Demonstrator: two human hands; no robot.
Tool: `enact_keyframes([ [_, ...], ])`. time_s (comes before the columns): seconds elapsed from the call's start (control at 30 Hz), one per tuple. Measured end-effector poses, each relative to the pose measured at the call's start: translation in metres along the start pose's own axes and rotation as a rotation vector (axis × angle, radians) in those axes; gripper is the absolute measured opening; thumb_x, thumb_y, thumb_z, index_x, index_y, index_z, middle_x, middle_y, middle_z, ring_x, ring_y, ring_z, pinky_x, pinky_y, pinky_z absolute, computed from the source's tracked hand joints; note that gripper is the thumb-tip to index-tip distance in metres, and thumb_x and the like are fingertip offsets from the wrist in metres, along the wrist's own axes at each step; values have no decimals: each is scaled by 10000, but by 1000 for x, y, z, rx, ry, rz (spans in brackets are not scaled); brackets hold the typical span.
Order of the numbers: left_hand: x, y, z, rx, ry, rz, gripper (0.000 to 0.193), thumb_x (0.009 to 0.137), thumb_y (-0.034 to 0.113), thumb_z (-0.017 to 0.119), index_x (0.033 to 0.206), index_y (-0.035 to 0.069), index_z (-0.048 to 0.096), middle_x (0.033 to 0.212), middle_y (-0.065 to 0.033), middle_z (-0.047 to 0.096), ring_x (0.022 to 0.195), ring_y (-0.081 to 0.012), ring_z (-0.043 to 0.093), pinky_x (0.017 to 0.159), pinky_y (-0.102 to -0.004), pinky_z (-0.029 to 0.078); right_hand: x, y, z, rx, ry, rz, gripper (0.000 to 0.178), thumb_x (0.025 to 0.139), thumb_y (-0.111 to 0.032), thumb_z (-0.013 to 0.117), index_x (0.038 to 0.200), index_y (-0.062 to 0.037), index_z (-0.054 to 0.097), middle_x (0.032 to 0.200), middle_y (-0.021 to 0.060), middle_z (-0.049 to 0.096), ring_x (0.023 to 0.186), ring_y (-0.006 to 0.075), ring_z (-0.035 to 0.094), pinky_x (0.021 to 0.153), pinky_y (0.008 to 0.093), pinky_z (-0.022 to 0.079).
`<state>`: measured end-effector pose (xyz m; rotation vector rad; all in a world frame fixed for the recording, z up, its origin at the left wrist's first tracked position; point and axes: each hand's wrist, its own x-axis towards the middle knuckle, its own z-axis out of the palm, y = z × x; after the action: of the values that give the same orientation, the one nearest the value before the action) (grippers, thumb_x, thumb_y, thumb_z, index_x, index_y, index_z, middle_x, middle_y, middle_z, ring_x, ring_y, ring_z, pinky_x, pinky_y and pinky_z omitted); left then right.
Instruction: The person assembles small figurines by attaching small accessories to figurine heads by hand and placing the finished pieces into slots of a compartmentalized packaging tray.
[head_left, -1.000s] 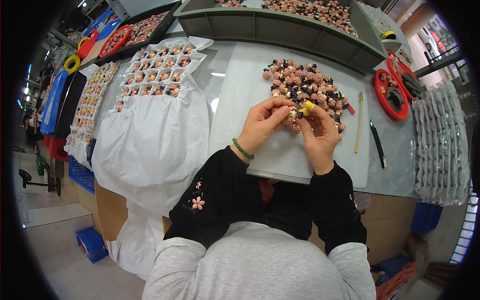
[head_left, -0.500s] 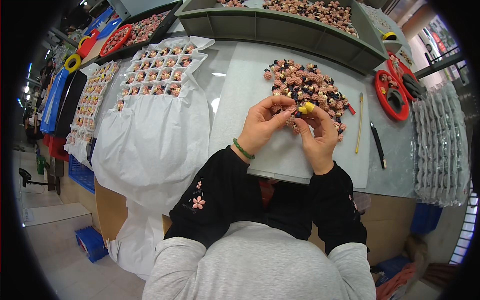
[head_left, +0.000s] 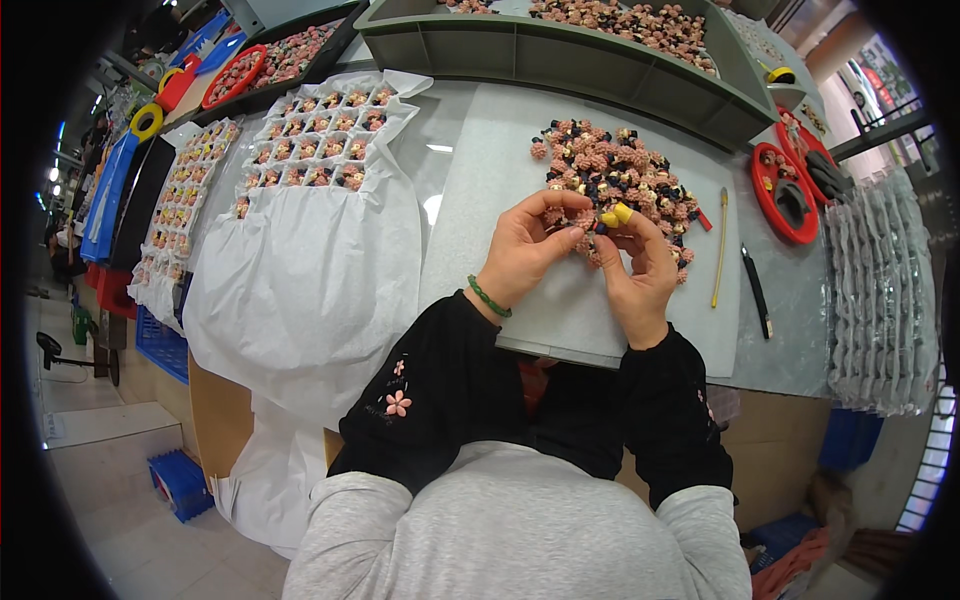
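Note:
Between my hands, just over the near edge of a heap, is a small pink-and-dark figurine (head_left: 584,222). My left hand (head_left: 522,252), with a green bracelet at the wrist, pinches it between thumb and forefinger. From the other side my right hand (head_left: 643,275) closes on it with thumb and fingers; yellow covers (head_left: 616,215) sit on two of its fingertips. Fingers hide much of the figurine. Beyond them lies the heap of similar figurines (head_left: 625,160), pink, dark and cream, on a white sheet (head_left: 480,190).
At left, a tissue-lined tray (head_left: 300,260) holds figurines in rows, with another filled tray (head_left: 185,200) beside it. A grey-green bin (head_left: 560,65) stands behind. To the right lie a thin yellow stick (head_left: 720,250), a black pen-like tool (head_left: 757,290), red dishes (head_left: 783,215) and stacked clear trays (head_left: 880,290).
Both hands stay in nearly the same place, with only a slight shift of the fingers around the figurine. The whole view has moved very slightly.

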<state>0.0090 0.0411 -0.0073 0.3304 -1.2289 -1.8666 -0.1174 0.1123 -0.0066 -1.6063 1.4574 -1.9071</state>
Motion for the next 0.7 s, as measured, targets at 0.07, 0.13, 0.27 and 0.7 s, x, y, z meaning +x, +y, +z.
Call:
enact_keyframes([
  [0.07, 0, 0, -1, 4, 0, 4, 298, 789, -7, 576, 1083, -6, 523, 951, -41, 563, 794, -83, 513, 657, -217, 437, 0, -1, 0, 0, 2, -16, 320, 735, 49, 637, 1033, 37, 521, 911, 102, 581, 770, 147, 601, 664, 243, 511],
  [0.13, 0, 0, -1, 6, -3, 7, 303, 785, -12, 577, 1083, -5, 523, 952, -40, 563, 806, -84, 517, 658, -217, 438, 0, -2, 0, -6, -13, 4, 320, 730, 54, 636, 1029, 35, 524, 909, 99, 577, 762, 145, 598, 657, 239, 509],
  [0.27, 0, 0, 0, 6, -11, -1, 314, 776, -22, 577, 1085, -5, 523, 973, -40, 560, 832, -86, 516, 660, -216, 439, 0, 0, -1, -3, 0, 28, 325, 726, 55, 637, 1031, 34, 524, 917, 99, 575, 759, 145, 598, 652, 237, 507],
  [0.7, 0, 0, 0, 90, -7, 18, 225, 807, 2, 533, 1027, -2, 582, 1040, -50, 559, 813, -87, 518, 649, -217, 435, -2, 2, -4, -61, -102, -25, 352, 747, 52, 634, 1074, 27, 506, 941, 90, 573, 789, 141, 588, 657, 233, 501],
])
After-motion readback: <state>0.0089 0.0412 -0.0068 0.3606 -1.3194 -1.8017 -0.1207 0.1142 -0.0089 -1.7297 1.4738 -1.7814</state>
